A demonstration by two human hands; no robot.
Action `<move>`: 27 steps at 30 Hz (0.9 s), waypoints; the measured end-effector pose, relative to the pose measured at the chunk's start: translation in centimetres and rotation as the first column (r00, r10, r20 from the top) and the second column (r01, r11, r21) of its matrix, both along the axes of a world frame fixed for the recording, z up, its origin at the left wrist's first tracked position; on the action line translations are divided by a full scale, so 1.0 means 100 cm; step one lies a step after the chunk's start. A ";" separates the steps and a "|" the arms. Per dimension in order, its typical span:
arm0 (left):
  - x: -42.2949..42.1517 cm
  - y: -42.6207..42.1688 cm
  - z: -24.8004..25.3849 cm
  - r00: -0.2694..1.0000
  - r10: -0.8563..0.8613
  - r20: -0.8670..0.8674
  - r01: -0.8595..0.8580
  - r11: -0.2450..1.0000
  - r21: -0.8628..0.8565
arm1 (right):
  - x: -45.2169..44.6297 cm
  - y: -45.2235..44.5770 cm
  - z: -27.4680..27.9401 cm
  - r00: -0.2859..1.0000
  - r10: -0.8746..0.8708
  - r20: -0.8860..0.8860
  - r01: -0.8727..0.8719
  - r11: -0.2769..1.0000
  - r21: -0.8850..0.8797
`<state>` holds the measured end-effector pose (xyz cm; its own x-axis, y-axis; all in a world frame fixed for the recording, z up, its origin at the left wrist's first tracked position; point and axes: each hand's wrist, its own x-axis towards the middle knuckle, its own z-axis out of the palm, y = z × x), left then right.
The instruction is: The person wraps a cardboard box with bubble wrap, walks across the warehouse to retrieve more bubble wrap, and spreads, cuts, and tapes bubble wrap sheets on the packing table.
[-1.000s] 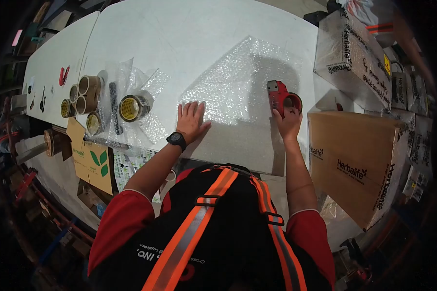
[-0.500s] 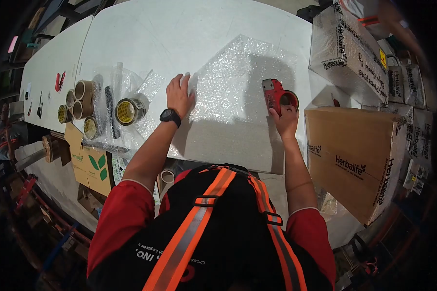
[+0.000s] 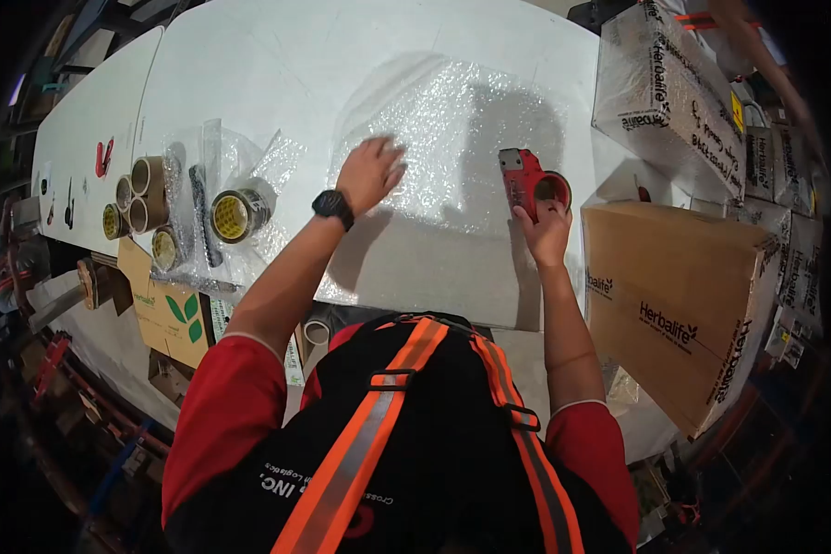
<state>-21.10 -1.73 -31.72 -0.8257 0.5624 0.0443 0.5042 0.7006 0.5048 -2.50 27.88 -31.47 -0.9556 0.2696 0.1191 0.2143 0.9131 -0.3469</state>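
While the right grip (image 3: 548, 229) clasps the dispenser (image 3: 523, 175), the left grip (image 3: 369, 175), fingers loosely spread and empty, is over the bubble wrap (image 3: 443, 111), contact unclear. The bubble wrap is already laid out on the counter (image 3: 268, 55); no tape shows on it yet.

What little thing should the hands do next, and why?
Maybe smooth the clear, shiny bubble wrap with the left hand: it's over the sheet and holds nothing, while the right hand grips the red handheld tape dispenser.
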 end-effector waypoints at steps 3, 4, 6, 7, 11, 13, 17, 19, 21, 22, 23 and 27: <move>-0.034 0.011 -0.020 0.971 -0.013 -0.237 0.003 0.999 -0.043 | -0.004 0.002 0.003 1.000 0.001 0.010 -0.002 0.998 0.060; -0.044 0.011 -0.018 0.985 0.094 -0.145 -0.097 0.995 -0.015 | -0.003 0.002 0.003 1.000 0.003 0.000 -0.003 0.998 0.059; -0.064 0.002 -0.033 0.988 0.121 -0.098 -0.132 0.984 -0.118 | -0.006 0.004 0.003 1.000 0.006 -0.014 -0.005 0.998 0.057; -0.070 -0.003 -0.032 0.993 0.102 -0.057 -0.111 0.978 -0.177 | -0.006 0.004 0.003 1.000 0.009 -0.019 -0.008 0.999 0.050; -0.072 -0.015 -0.023 0.996 0.091 -0.020 -0.093 0.989 -0.113 | -0.004 0.004 0.001 1.000 0.012 -0.022 -0.011 0.999 0.046; -0.057 -0.019 -0.013 0.980 0.074 -0.182 -0.077 0.997 -0.006 | -0.004 0.005 -0.001 1.000 0.017 -0.018 -0.017 0.999 0.040; -0.014 -0.038 0.005 0.957 -0.076 0.280 0.123 0.980 -0.154 | -0.003 0.005 -0.001 1.000 0.014 -0.026 -0.013 0.999 0.034; 0.002 -0.050 0.017 0.944 -0.120 0.308 0.190 0.960 -0.208 | -0.003 0.005 0.000 1.000 0.002 0.005 -0.002 1.000 0.029; 0.010 -0.062 0.018 0.928 -0.164 0.336 0.255 0.934 -0.250 | -0.004 0.005 -0.001 1.000 0.006 -0.002 -0.006 1.000 0.030; 0.013 -0.068 0.013 0.922 -0.205 0.330 0.304 0.910 -0.283 | -0.003 0.005 -0.001 1.000 0.011 -0.013 -0.011 0.999 0.031; 0.015 -0.072 0.009 0.914 -0.246 0.322 0.348 0.882 -0.317 | -0.002 0.005 0.001 1.000 0.011 -0.016 -0.011 0.999 0.039; 0.014 -0.078 0.014 0.902 -0.273 0.334 0.353 0.912 -0.207 | -0.004 0.004 0.004 1.000 0.011 -0.006 -0.011 1.000 0.015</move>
